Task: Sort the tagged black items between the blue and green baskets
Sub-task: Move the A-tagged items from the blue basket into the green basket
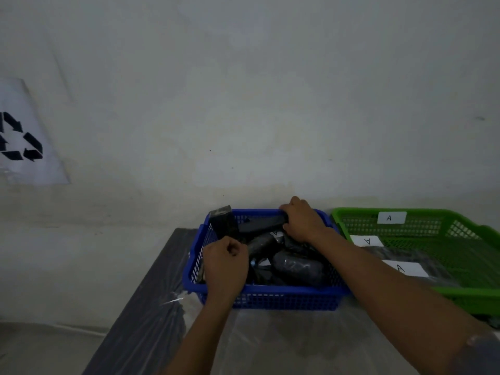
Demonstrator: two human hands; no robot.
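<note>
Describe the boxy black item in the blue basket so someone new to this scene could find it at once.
Find the blue basket, left of the green basket on the table. At its far left corner, just beyond the left hand, the boxy black item stands propped. Unlike the rounded bundles lying low beside it, it is square-edged and pokes above the rim.

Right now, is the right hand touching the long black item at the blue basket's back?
Touching. Head view: the right hand grips one end of the long black item.
</note>
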